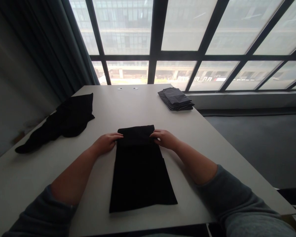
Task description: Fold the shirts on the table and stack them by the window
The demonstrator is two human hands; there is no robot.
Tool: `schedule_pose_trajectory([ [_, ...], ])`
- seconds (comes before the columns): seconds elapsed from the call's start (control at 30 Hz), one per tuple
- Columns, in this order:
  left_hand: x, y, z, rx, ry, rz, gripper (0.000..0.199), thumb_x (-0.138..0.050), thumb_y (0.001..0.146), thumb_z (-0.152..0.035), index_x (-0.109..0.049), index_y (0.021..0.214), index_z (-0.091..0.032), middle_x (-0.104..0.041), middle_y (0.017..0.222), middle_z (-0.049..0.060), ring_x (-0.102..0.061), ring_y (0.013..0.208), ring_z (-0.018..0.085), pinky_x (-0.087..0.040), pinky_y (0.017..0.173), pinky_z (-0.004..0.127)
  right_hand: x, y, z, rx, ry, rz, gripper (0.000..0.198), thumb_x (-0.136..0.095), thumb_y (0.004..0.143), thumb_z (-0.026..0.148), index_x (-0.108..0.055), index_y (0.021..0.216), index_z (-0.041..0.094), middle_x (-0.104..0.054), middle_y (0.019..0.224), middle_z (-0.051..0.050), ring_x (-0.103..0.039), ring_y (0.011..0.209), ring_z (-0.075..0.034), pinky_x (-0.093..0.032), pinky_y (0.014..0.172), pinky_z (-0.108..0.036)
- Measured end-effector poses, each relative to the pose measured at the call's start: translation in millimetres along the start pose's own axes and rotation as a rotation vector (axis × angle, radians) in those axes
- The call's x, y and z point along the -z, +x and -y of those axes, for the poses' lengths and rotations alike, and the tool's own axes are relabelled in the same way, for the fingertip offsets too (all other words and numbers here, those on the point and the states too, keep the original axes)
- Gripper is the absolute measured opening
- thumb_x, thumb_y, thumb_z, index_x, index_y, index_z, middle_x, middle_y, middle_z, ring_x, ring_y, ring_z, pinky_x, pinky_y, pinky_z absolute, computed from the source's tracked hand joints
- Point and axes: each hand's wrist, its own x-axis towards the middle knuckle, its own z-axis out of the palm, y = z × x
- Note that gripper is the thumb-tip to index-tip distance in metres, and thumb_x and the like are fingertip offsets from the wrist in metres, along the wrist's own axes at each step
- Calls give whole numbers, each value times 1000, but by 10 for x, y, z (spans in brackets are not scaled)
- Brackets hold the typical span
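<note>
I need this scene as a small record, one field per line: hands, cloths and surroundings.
Left hand: touches the left edge of the long, flat black cloth, near its far end
Right hand: touches its right edge, near the same end
Left side: second black cloth, loosely spread on the white table
Far right: folded dark grey cloth on striped black-and-white cloth
Background: black-framed window; dark curtain at left

Front garment [140, 174]: matt cloth. Tabletop [128, 107]: smooth, faint sheen. Curtain [51, 39]: matt fabric.
</note>
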Motion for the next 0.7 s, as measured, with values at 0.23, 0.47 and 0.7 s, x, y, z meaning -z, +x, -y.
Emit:
schedule_pose_trajectory([
  [0.23,-130,168,-293,83,27,-92,52,-44,100,-34,-66,145,-23,-66,148,5,-62,138,28,-48,119,45,56,142,114,-85,-42,-157,43,-52,94,17,-74,131,19,-70,131,-11,-66,120,-26,-52,110,-41],
  [0.47,-685,355,-582,166,269,90,74,-42,106,-54,-37,165,-10,-25,174,16,-17,163,33,-19,133,52,-398,370,232,-331,-96,199,77,-49,106,52,-32,168,8,-19,174,-18,-15,164,-33,-20,133,-51],
  [0.7,-523,306,-618,108,222,128,68,-47,106,-48,-38,165,-16,-27,174,14,-19,163,33,-18,132,57,-360,295,267,-313,-130,165,72,-50,107,47,-34,168,13,-15,175,-17,-11,164,-33,-13,133,-56],
])
